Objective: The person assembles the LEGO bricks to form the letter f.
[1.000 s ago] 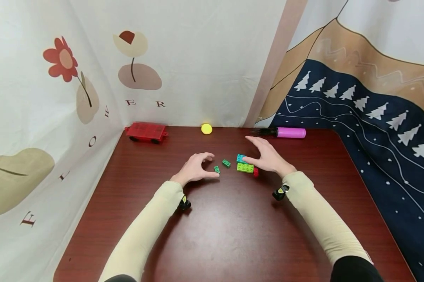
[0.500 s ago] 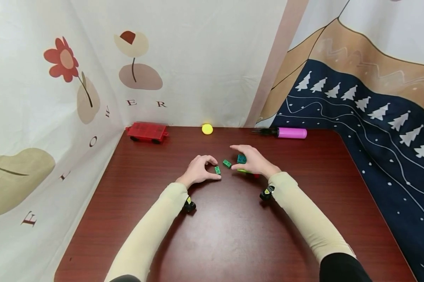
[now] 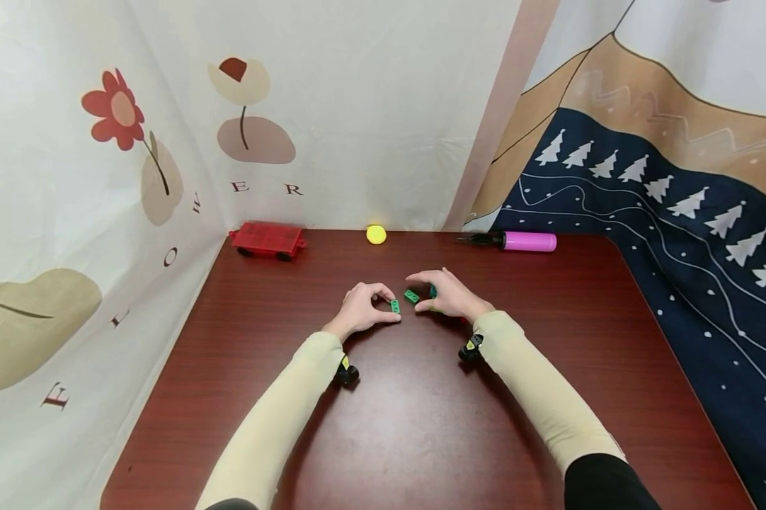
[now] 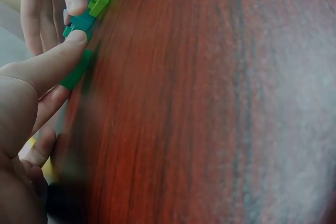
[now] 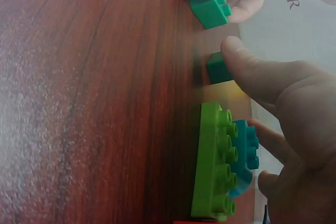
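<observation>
On the dark wooden table, my left hand (image 3: 360, 308) pinches a small green toy building brick (image 3: 395, 306) between thumb and index finger. The right wrist view shows that thumb tip against the studded green brick (image 5: 209, 11). My right hand (image 3: 449, 294) is spread around a second green brick (image 3: 411, 297), its thumb (image 5: 247, 64) overlapping the brick in the right wrist view. Contact there is hard to tell. Beneath my right palm lie a long lime-green brick (image 5: 207, 161) and a blue brick (image 5: 244, 156), partly hidden in the head view.
A red wheeled toy wagon (image 3: 268, 239) stands at the back left edge. Along the back are a yellow round object (image 3: 376, 234) and a pink cylinder (image 3: 529, 241) with a black narrow end. Printed cloth (image 3: 357, 106) hangs behind the table.
My right hand has moved left from the blue and lime bricks to the second green brick. My left thumb and index finger have closed in on the first green brick.
</observation>
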